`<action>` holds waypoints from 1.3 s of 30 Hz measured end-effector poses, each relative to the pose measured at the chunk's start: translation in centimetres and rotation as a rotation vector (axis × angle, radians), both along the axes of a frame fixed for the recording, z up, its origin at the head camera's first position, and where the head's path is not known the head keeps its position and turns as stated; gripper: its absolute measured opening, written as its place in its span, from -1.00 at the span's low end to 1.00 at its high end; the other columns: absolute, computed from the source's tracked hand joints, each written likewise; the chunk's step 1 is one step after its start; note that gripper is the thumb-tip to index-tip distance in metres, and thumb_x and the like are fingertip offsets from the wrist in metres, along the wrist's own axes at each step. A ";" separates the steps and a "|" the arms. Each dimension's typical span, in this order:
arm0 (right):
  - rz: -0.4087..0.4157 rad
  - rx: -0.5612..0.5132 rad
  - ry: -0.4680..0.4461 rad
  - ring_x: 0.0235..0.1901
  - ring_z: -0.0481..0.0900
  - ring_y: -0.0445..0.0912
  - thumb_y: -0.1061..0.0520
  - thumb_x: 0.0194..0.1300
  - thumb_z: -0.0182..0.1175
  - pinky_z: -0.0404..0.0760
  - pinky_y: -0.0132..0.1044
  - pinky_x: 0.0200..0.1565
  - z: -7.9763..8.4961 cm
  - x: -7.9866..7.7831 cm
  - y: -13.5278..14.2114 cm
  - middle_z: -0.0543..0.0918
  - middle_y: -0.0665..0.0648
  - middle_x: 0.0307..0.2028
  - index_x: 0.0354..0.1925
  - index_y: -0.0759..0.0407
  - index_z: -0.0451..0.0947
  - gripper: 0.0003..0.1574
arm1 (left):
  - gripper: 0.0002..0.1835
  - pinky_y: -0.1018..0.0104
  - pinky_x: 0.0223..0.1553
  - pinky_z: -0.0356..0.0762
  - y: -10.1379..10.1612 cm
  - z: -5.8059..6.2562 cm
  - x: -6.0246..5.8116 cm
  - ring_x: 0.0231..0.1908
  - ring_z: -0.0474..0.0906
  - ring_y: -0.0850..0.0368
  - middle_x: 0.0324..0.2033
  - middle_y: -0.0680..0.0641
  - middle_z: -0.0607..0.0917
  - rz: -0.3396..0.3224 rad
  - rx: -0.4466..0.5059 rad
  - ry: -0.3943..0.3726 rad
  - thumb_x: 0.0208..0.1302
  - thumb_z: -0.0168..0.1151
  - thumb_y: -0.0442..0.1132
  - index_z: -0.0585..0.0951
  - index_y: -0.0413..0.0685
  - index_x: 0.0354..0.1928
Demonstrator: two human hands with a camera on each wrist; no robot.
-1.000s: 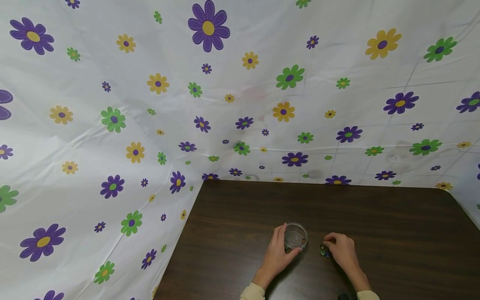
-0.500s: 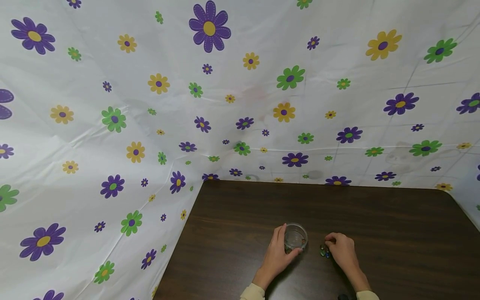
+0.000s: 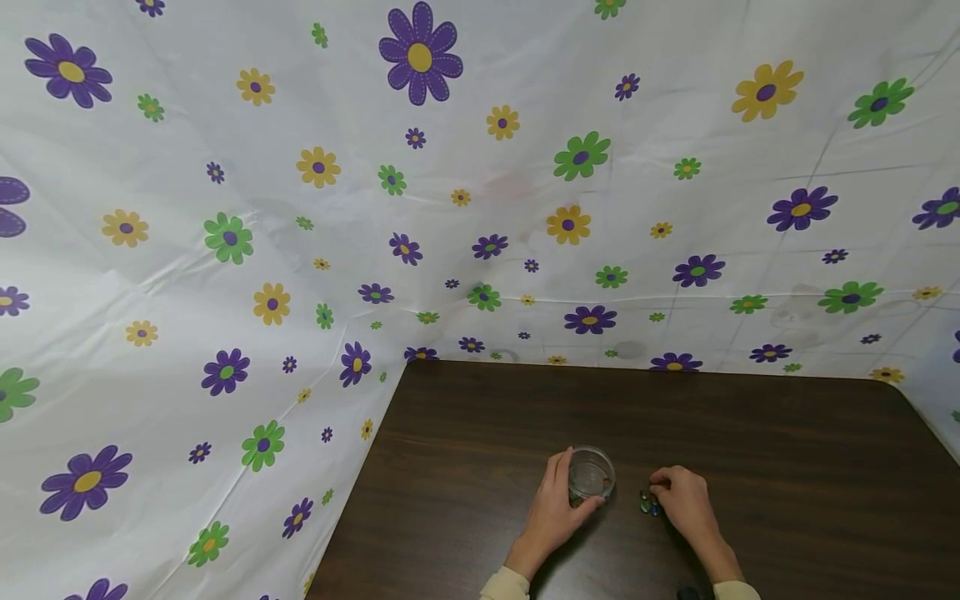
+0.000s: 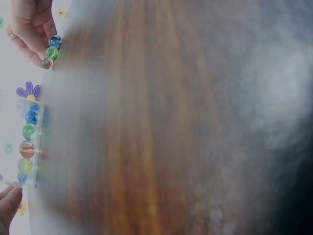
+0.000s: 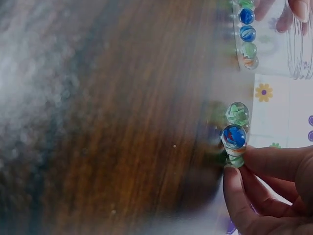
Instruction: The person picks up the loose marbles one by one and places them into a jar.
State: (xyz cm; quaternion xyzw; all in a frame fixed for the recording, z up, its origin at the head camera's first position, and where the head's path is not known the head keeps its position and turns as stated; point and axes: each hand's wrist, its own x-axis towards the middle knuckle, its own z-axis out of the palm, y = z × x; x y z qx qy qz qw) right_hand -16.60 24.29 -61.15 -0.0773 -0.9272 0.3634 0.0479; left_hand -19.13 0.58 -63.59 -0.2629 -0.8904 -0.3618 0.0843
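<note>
A round clear glass jar (image 3: 591, 475) stands on the dark table, with several marbles (image 4: 28, 149) lying along its bottom. My left hand (image 3: 553, 508) grips the jar's left side, thumb at the near side and fingers around the far side. To the right of the jar, a small cluster of loose marbles (image 3: 647, 502) sits on the table. At that cluster, my right hand (image 3: 686, 502) pinches a greenish marble (image 5: 235, 160) between thumb and index finger. A blue marble (image 5: 234, 136) and a green marble (image 5: 237, 113) lie beside it in the right wrist view.
The dark brown wooden table (image 3: 480, 417) reaches back to a white flowered cloth (image 3: 480, 167) that hangs behind and to the left. A small black object (image 3: 687, 593) shows at the bottom edge near the right sleeve (image 3: 735, 591).
My right fingertips have shifted very slightly to the right at the marble cluster. The left hand and the jar stay in place.
</note>
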 end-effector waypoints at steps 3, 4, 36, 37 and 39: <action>0.008 0.003 0.003 -0.32 0.66 0.11 0.44 0.21 0.35 0.64 0.04 -0.28 0.0 -0.1 0.1 0.70 0.22 -0.35 -0.31 0.42 0.73 -0.94 | -0.09 0.10 0.09 0.61 -0.1 -0.1 0.0 0.25 0.51 -0.01 0.33 -0.09 0.42 -0.003 -0.001 0.002 0.36 0.38 0.15 0.27 -0.23 0.53; 0.010 0.008 0.007 -0.33 0.66 0.11 0.44 0.20 0.35 0.64 0.04 -0.28 0.0 -0.1 0.1 0.70 0.21 -0.36 -0.31 0.42 0.73 -0.94 | -0.09 0.10 0.09 0.61 -0.1 -0.1 0.0 0.25 0.51 -0.01 0.33 -0.09 0.42 -0.005 -0.001 0.002 0.36 0.38 0.15 0.26 -0.23 0.54; -0.022 -0.003 0.097 -0.24 0.69 0.25 0.44 0.22 0.34 0.63 0.15 -0.17 0.0 0.2 0.0 0.72 0.33 -0.30 -0.28 0.43 0.74 -0.92 | -0.08 0.09 0.10 0.61 0.0 0.1 0.0 0.26 0.50 -0.02 0.34 -0.09 0.41 -0.004 -0.010 -0.019 0.36 0.37 0.17 0.26 -0.22 0.54; -0.034 -0.014 0.106 -0.22 0.69 0.26 0.43 0.23 0.35 0.63 0.16 -0.16 0.1 0.3 -0.1 0.73 0.33 -0.29 -0.27 0.43 0.74 -0.92 | -0.08 0.09 0.09 0.61 0.0 0.0 0.0 0.26 0.50 -0.02 0.34 -0.09 0.41 -0.003 -0.011 -0.014 0.36 0.38 0.16 0.26 -0.22 0.54; -0.055 -0.032 0.142 -0.20 0.69 0.27 0.42 0.24 0.36 0.62 0.18 -0.13 0.3 0.3 -0.3 0.74 0.35 -0.26 -0.26 0.41 0.75 -0.92 | -0.08 0.10 0.09 0.61 0.0 0.0 -0.1 0.26 0.51 -0.02 0.34 -0.09 0.42 -0.001 -0.009 -0.005 0.35 0.39 0.16 0.27 -0.23 0.53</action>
